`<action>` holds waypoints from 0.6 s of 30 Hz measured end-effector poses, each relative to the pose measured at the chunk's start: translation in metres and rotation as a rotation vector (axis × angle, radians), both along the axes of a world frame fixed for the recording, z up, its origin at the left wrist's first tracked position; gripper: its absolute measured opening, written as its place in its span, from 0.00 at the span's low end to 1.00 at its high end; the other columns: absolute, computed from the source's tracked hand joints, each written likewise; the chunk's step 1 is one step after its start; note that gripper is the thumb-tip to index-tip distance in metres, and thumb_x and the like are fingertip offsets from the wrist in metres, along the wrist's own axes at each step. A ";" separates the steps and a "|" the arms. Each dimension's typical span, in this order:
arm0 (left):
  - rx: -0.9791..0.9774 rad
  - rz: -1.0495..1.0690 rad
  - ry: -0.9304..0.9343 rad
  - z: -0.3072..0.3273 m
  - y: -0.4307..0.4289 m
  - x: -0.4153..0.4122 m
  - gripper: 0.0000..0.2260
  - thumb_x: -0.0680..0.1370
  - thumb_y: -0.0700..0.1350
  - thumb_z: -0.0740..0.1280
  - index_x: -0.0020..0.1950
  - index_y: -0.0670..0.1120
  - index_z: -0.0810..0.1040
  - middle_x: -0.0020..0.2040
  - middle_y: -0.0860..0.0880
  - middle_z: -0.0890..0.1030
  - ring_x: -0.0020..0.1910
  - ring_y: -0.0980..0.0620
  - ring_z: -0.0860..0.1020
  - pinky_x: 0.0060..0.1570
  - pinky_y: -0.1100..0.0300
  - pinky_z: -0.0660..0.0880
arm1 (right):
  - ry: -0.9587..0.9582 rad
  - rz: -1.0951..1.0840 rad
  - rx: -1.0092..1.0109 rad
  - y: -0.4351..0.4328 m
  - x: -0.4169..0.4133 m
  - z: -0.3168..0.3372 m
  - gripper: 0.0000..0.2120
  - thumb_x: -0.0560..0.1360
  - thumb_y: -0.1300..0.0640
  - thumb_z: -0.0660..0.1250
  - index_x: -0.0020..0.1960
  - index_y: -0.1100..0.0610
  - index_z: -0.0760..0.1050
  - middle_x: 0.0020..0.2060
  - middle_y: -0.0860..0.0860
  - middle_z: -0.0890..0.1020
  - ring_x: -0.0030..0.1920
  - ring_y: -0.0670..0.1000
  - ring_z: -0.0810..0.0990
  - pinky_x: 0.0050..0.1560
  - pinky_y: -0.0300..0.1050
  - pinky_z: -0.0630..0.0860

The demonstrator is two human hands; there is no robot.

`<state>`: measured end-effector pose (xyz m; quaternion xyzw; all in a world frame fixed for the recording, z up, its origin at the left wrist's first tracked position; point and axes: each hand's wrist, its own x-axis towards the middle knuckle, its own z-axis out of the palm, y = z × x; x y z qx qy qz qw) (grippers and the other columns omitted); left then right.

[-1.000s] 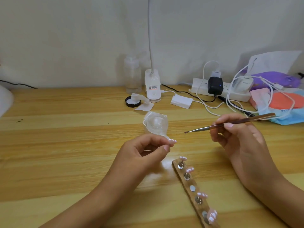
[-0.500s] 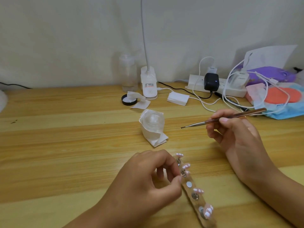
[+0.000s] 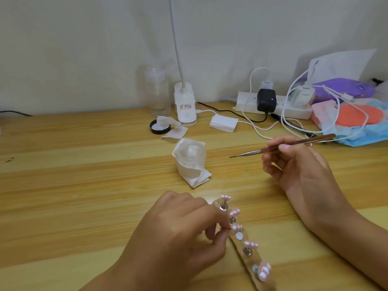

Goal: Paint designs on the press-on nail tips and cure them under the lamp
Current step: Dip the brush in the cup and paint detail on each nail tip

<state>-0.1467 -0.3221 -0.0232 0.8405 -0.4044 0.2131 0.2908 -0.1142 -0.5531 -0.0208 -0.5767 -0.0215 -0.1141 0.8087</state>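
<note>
From my remote seat, the small pink press-on nail tip [image 3: 237, 227] sits pinched between the thumb and forefinger of the left hand [image 3: 180, 232], whose other fingers are curled in beneath. The tip hangs right over the long narrow holder strip [image 3: 251, 261], just above a bare round metal disc [image 3: 239, 235] at the strip's middle place; I cannot tell whether its stud touches the disc. Four other pink nail tips [image 3: 251, 244] stand on metal studs along the strip, two beyond the pinched one and two nearer me.

To the right of the strip and well apart, the right hand [image 3: 298, 169] grips a thin brown-handled nail brush [image 3: 247, 153], fingers curled round the handle, the metal tip pointing left in the air.

Beyond the strip stands a small clear jar wrapped in a white wipe [image 3: 190, 158] (its contents look clear, nothing more to read). Farther past it, by the wall, stand the white lamp base [image 3: 185, 106] and a white power strip [image 3: 247, 105], all on the pale wooden table [image 3: 73, 185].
</note>
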 end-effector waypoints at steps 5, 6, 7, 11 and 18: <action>0.019 0.028 -0.031 0.001 -0.001 -0.001 0.04 0.71 0.48 0.70 0.37 0.52 0.82 0.27 0.56 0.66 0.27 0.57 0.67 0.32 0.57 0.73 | 0.018 -0.016 0.014 -0.001 0.001 0.000 0.12 0.71 0.60 0.61 0.38 0.51 0.83 0.35 0.51 0.82 0.37 0.46 0.81 0.38 0.37 0.78; 0.015 0.031 -0.047 -0.001 -0.002 -0.001 0.04 0.71 0.49 0.70 0.36 0.52 0.81 0.27 0.57 0.65 0.27 0.58 0.66 0.31 0.57 0.73 | 0.017 -0.016 0.016 -0.001 0.001 0.000 0.12 0.71 0.60 0.61 0.38 0.51 0.83 0.35 0.51 0.82 0.37 0.46 0.81 0.37 0.37 0.78; 0.010 0.036 -0.058 -0.002 -0.005 -0.002 0.05 0.71 0.49 0.70 0.35 0.52 0.81 0.27 0.57 0.64 0.28 0.58 0.65 0.31 0.58 0.72 | 0.015 -0.015 0.015 -0.001 0.001 -0.001 0.12 0.71 0.60 0.62 0.38 0.51 0.83 0.35 0.51 0.82 0.37 0.46 0.81 0.37 0.37 0.78; -0.026 0.042 -0.090 -0.009 -0.017 -0.002 0.07 0.71 0.50 0.72 0.33 0.53 0.79 0.26 0.56 0.67 0.27 0.58 0.66 0.29 0.60 0.72 | -0.004 -0.001 -0.018 -0.001 0.000 -0.002 0.12 0.71 0.59 0.62 0.39 0.50 0.83 0.36 0.50 0.82 0.38 0.46 0.81 0.39 0.37 0.78; 0.016 0.018 -0.074 -0.016 -0.012 0.003 0.08 0.73 0.55 0.68 0.36 0.57 0.82 0.26 0.57 0.71 0.28 0.59 0.69 0.29 0.63 0.73 | -0.013 0.018 -0.047 0.000 -0.003 -0.001 0.11 0.71 0.59 0.62 0.40 0.49 0.83 0.36 0.50 0.83 0.39 0.46 0.81 0.39 0.37 0.78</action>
